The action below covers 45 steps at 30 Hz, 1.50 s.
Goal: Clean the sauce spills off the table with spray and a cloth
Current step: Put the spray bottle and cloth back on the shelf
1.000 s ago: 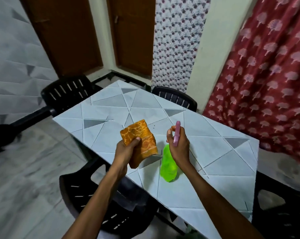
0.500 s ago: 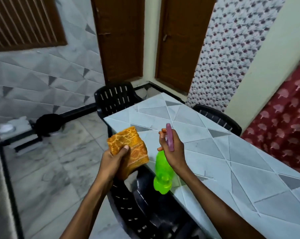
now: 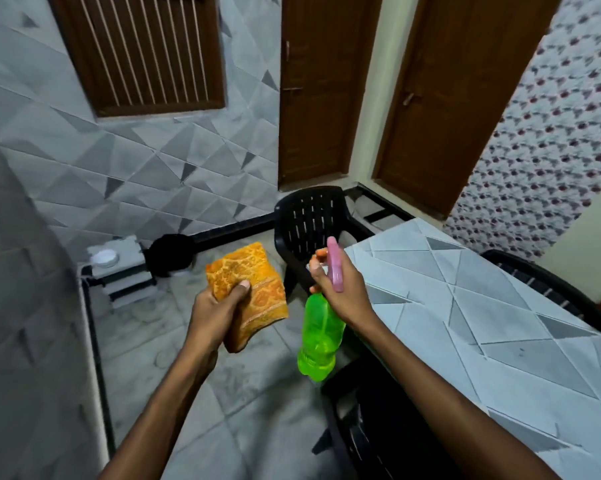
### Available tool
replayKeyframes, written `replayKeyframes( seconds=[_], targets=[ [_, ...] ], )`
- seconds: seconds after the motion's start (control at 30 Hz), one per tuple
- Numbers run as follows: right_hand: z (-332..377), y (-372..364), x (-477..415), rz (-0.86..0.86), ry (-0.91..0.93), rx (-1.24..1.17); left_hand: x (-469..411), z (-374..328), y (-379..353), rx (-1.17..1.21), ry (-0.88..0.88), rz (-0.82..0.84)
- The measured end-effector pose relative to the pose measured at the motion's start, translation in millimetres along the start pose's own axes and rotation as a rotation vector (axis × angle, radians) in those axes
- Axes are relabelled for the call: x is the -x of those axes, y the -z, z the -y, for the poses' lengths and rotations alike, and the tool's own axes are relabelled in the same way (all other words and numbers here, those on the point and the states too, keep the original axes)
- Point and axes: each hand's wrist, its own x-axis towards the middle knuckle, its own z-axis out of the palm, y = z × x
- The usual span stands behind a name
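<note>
My left hand (image 3: pixel 219 306) grips a folded orange patterned cloth (image 3: pixel 254 285), thumb pressed on its face, held in the air over the floor left of the table. My right hand (image 3: pixel 344 289) holds a green spray bottle (image 3: pixel 320 341) by its pink spray head (image 3: pixel 335 265), the bottle hanging down beside the table's left edge. The table (image 3: pixel 500 306) with grey triangle pattern lies to the right; no sauce spill is plain to see on the part in view.
A black plastic chair (image 3: pixel 313 220) stands at the table's far corner, another black chair (image 3: pixel 378 427) sits tucked below my right arm, a third (image 3: pixel 541 282) behind the table. Two brown doors (image 3: pixel 465 98) and a tiled wall lie ahead. A small stand with a white dish (image 3: pixel 105 258) sits by the wall.
The view has swung to the left, so the table now sits at the right and both hands, still holding cloth and bottle, are over the floor and table edge.
</note>
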Motion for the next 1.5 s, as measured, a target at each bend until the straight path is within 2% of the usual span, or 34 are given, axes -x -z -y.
replayKeyframes(
  seconds=[0.23,0.57,0.73,1.0,1.17,1.5],
  targets=[
    [-25.9,-90.1,-87.8,0.033,0.018,-0.038,-93.1,1.7,45.0,0.009,0.022,-0.055],
    [-97.5,-235.5,-285.2,0.126,0.015,-0.097,-322.2,0.1,87.5,0.031,0.087,-0.178],
    [-112.2,-309.4,-388.0,0.285,0.057,0.015,-424.0,-17.1,117.1,0.069,0.128,-0.294],
    [-126.1,-449.9,-526.8,0.476,0.104,0.044,-574.0,-23.1,186.7,0.116,0.144,-0.442],
    [-141.0,-548.2,-602.1,0.578,0.100,0.035,-672.1,-14.9,243.8,0.145,0.203,-0.498],
    [-150.0,-721.8,-737.9,0.727,0.155,0.205,-854.2,-11.6,357.1,0.109,0.313,-0.599]
  ],
)
